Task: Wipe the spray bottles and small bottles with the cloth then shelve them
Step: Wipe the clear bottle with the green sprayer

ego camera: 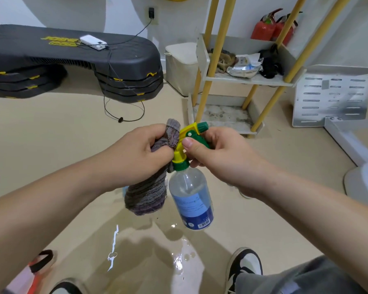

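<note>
A clear spray bottle (190,196) with a blue label and a yellow-and-green trigger head hangs in mid-air at the centre of the head view. My right hand (219,151) grips that trigger head, thumb on its near side. My left hand (140,153) holds a grey-purple striped cloth (147,194) bunched against the left side of the head; the rest of the cloth hangs down beside the bottle. The shelf (249,80) with yellow posts stands at the back right.
The shelf's middle tier holds rags and a foil bag; its bottom tier (225,115) is dirty. A black stepper platform (72,58) with a power bank and cable lies at the back left. A white bin (181,66), red extinguishers (270,26) and a white metal stand (331,96) are nearby. The floor is wet.
</note>
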{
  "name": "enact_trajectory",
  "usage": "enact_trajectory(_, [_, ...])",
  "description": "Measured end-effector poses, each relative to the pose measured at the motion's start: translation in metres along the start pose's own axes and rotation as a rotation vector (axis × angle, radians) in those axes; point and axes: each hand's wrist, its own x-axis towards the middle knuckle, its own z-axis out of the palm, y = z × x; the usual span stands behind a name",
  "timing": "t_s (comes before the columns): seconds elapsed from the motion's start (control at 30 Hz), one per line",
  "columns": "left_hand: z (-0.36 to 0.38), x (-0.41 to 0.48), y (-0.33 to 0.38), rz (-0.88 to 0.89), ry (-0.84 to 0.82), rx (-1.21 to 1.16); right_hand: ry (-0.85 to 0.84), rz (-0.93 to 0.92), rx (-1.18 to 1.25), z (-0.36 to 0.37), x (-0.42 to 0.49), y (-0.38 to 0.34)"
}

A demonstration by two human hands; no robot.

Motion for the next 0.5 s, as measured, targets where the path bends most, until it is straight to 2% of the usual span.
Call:
enact_trajectory(0.07, [0.007, 0.001, -0.001, -0.026, 0.053, -0.083, 0.005, -0.012, 0.019, 0.003, 0.000, 0.001])
enact_trajectory(0.17, [0.014, 0.004, -0.003, -0.014, 0.146, -0.038, 0.004, -0.011, 0.043, 0.004, 0.002, 0.003])
enact_trajectory(0.3, [0.018, 0.004, -0.003, -0.037, 0.178, -0.090, -0.012, -0.009, 0.064, 0.004, 0.002, 0.004])
enact_trajectory(0.43, [0.029, 0.005, -0.001, -0.063, 0.294, 0.054, -0.043, 0.014, 0.032, 0.005, 0.002, 0.007])
enact_trajectory(0.5, [0.030, 0.005, -0.002, -0.035, 0.288, 0.112, -0.053, 0.042, 0.027, 0.006, 0.002, 0.010])
